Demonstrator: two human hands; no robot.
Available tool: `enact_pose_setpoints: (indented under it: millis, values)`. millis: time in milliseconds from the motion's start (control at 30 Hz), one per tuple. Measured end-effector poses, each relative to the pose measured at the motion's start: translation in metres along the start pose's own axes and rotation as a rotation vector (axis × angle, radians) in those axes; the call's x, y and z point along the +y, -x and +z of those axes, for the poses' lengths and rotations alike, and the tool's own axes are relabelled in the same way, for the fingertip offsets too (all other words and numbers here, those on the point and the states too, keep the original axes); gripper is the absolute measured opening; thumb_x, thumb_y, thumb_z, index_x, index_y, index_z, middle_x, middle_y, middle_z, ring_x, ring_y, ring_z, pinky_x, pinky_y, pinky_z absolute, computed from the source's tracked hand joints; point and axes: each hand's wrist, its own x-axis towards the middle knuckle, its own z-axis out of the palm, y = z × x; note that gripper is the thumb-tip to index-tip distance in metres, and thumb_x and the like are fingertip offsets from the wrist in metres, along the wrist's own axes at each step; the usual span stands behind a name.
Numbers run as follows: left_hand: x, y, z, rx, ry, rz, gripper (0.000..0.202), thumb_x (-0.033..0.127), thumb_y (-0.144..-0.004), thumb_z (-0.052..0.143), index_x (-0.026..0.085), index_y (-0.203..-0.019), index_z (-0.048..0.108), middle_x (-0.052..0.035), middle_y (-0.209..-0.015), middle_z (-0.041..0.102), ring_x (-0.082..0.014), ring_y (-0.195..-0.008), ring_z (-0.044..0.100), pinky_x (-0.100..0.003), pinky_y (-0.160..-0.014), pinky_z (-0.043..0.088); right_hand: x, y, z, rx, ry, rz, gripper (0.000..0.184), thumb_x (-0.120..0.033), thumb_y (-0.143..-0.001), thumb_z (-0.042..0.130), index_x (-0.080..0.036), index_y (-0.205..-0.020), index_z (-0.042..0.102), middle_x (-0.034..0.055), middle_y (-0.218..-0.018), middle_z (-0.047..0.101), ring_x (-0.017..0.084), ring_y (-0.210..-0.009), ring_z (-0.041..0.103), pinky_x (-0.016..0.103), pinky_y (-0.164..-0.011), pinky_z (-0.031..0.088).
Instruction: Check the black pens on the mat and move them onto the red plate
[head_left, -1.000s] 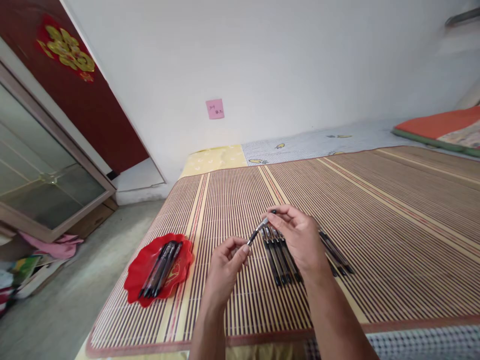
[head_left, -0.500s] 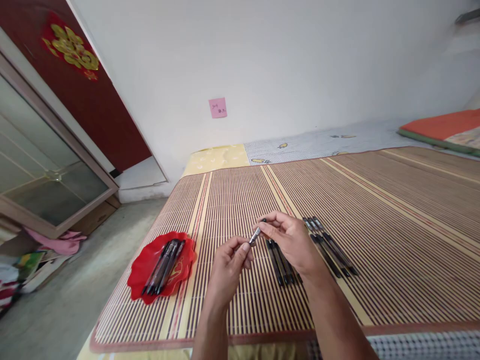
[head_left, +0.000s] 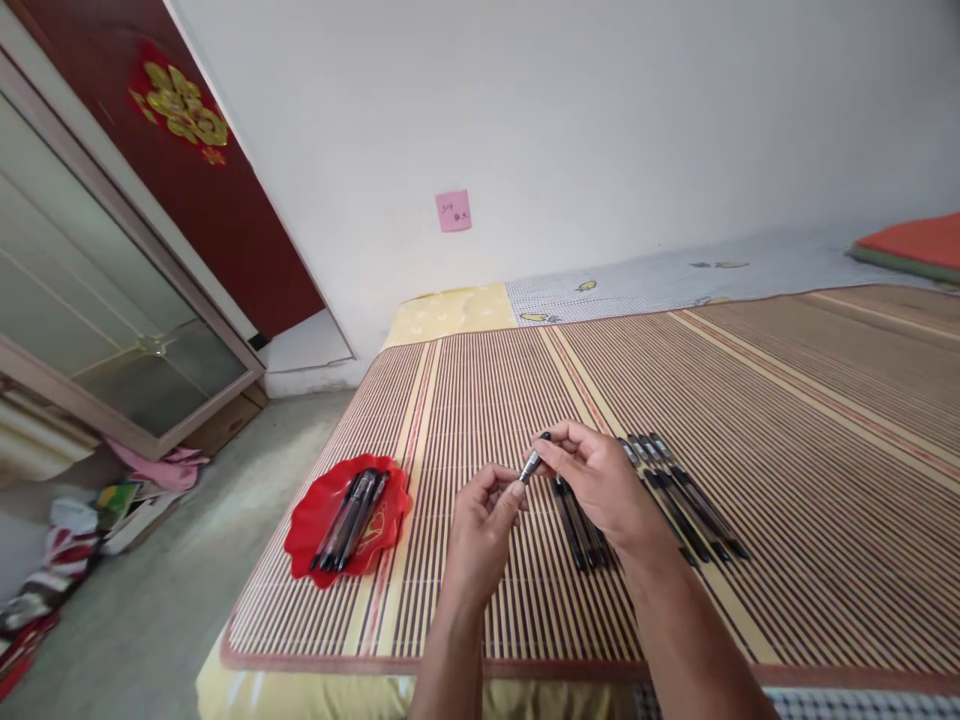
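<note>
Slim pen (head_left: 531, 464), likely light and stiff

It may roll if held loosely; best pinched near each end. The left hand (head_left: 484, 515) and right hand (head_left: 592, 480) grip it so, nearly closed, above the striped mat (head_left: 480, 390), between red dish (head_left: 306, 515) and laid-out pens (head_left: 701, 505).

Dish (head_left: 309, 515) left on mat (head_left: 480, 400), pens (head_left: 351, 517) inside; loose pens (head_left: 701, 496) right

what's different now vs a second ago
The right hand has moved toward the left hand, so less of the pen shows between them; the view has swung left. Both still hold it; nothing let go. The red dish and its pens stayed put.
</note>
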Motion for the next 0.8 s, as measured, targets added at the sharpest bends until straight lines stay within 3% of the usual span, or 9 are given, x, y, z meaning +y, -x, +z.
enact_pose_setpoints:
  millis: [133, 233, 333, 467, 567, 667, 800]
  values:
    - [0.002, -0.001, -0.004, 0.068, -0.077, 0.017, 0.018, 0.035, -0.089, 0.068, 0.018, -0.083, 0.068, 0.0004, -0.074, 0.057, -0.0134, -0.07, 0.049, -0.024, -0.066, 0.04, 0.0, -0.001, -0.003, 0.041, 0.042, 0.019, 0.042, -0.055, -0.084, 0.074, -0.019, -0.104, 0.072, 0.0077, -0.096, 0.076, 0.019, -0.082, 0.071, 0.034, -0.077, 0.057]
    - [0.004, -0.001, -0.024, 0.192, -0.131, 0.014, 0.023, 0.04, -0.086, 0.071, 0.017, -0.082, 0.072, -0.0006, -0.075, 0.06, -0.0142, -0.071, 0.052, -0.024, -0.066, 0.042, -0.002, -0.002, -0.014, 0.135, 0.088, 0.005, 0.046, -0.059, -0.088, 0.066, -0.02, -0.111, 0.072, 0.0102, -0.104, 0.077, 0.02, -0.083, 0.071, 0.035, -0.078, 0.057]
    - [0.008, 0.003, -0.068, 0.297, -0.202, 0.001, 0.03, 0.046, -0.08, 0.076, 0.016, -0.082, 0.074, -0.0019, -0.075, 0.065, -0.0149, -0.07, 0.056, -0.024, -0.064, 0.044, -0.003, -0.001, -0.027, 0.201, 0.135, 0.0, 0.043, -0.06, -0.089, 0.066, -0.021, -0.106, 0.073, 0.0103, -0.104, 0.078, 0.021, -0.084, 0.072, 0.036, -0.077, 0.057]
    - [0.014, 0.013, -0.148, 0.446, -0.418, -0.113, 0.048, 0.059, -0.078, 0.07, 0.016, -0.098, 0.075, 0.001, -0.065, 0.064, -0.0138, -0.054, 0.052, -0.025, -0.053, 0.042, -0.005, 0.0, -0.036, 0.215, 0.162, -0.027, 0.042, -0.06, -0.087, 0.069, -0.021, -0.101, 0.074, 0.0101, -0.098, 0.078, 0.021, -0.08, 0.072, 0.036, -0.075, 0.059]
    - [0.017, 0.016, -0.2, 0.542, -0.608, -0.143, 0.046, 0.058, -0.068, 0.07, 0.015, -0.084, 0.075, 0.0013, -0.059, 0.063, -0.0144, -0.052, 0.052, -0.025, -0.05, 0.04, -0.005, 0.002, -0.037, 0.186, 0.194, -0.018, 0.043, -0.059, -0.086, 0.069, -0.02, -0.104, 0.074, 0.0105, -0.1, 0.078, 0.021, -0.082, 0.072, 0.037, -0.077, 0.06]
    - [0.019, 0.015, -0.231, 0.574, -0.716, -0.172, 0.036, 0.05, -0.059, 0.07, 0.015, -0.068, 0.072, 0.0009, -0.054, 0.062, -0.0146, -0.051, 0.05, -0.025, -0.051, 0.037, -0.004, 0.002, -0.037, 0.157, 0.228, -0.017, 0.042, -0.058, -0.088, 0.068, -0.02, -0.106, 0.073, 0.0097, -0.1, 0.077, 0.021, -0.083, 0.072, 0.037, -0.08, 0.059]
    - [0.011, 0.009, -0.248, 0.542, -0.817, -0.218, 0.028, 0.044, -0.057, 0.066, 0.017, -0.063, 0.069, 0.0014, -0.05, 0.06, -0.0146, -0.048, 0.048, -0.026, -0.05, 0.035, -0.003, 0.001, -0.039, 0.147, 0.24, -0.029, 0.041, -0.057, -0.089, 0.066, -0.02, -0.105, 0.073, 0.0094, -0.097, 0.077, 0.021, -0.081, 0.072, 0.036, -0.079, 0.059]
